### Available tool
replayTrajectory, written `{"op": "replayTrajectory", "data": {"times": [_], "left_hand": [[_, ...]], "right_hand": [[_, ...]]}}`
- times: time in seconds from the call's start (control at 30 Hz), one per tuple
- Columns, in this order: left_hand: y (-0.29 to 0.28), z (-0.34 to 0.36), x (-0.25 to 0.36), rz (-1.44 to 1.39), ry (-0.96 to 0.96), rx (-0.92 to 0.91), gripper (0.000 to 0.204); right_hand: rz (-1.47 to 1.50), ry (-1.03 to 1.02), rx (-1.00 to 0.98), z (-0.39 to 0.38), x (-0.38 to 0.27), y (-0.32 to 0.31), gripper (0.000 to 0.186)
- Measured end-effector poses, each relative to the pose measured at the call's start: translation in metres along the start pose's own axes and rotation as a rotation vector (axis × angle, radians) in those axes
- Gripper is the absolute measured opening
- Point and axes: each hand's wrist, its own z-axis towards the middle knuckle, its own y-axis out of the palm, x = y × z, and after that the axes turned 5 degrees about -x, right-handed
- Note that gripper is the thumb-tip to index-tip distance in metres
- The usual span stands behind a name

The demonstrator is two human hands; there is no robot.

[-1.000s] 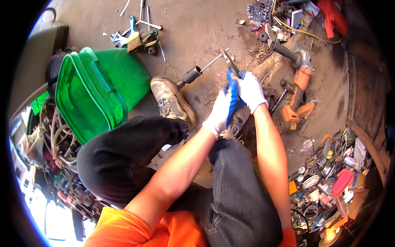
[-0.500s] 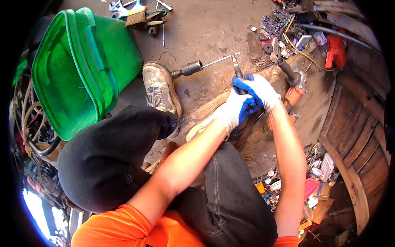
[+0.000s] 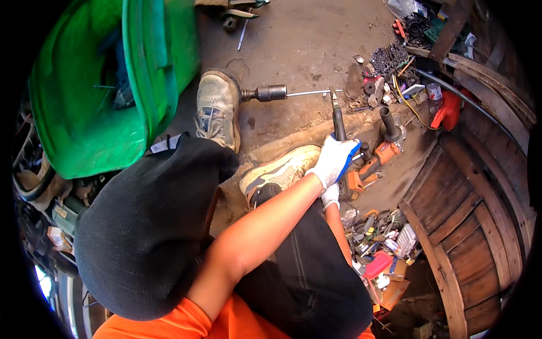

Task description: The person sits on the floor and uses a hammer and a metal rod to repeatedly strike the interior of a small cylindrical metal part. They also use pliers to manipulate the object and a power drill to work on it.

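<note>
My left hand [image 3: 337, 158], in a white and blue glove, is closed round a black-handled tool [image 3: 337, 121] with a metal head. That head is by a thin metal rod [image 3: 307, 92]; I cannot tell whether they touch. The rod extends from a dark socket piece [image 3: 271, 92] beside my left shoe [image 3: 217, 101]. My right hand [image 3: 329, 195], also gloved, is below my left and largely hidden by it, so its fingers do not show. My other shoe [image 3: 271, 172] is just left of both hands. An orange angle grinder [image 3: 385, 153] lies to their right.
A green plastic bin [image 3: 84, 144] is at upper left, with dark items inside. A brush [image 3: 212, 4] and tools lie at the top. Assorted scrap [image 3: 384, 59] is piled at upper right and more clutter [image 3: 384, 254] at lower right. Wooden planks [image 3: 463, 226] line the right side.
The view has swung. My right hand has dropped from the tool to below and behind my left, which now holds the tool and has moved up along with my forearm.
</note>
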Motion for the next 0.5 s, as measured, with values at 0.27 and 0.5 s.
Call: {"op": "replayTrajectory", "data": {"times": [0.27,0.5], "left_hand": [[-0.027,-0.004,-0.029,0.342,-0.038,-0.107,0.056],[-0.024,-0.012,-0.024,0.437,-0.036,-0.093,0.060]], "right_hand": [[-0.639,0.131,-0.085,-0.028,-0.149,-0.242,0.054],[-1.049,-0.806,0.147,-0.017,-0.398,-0.305,0.047]]}}
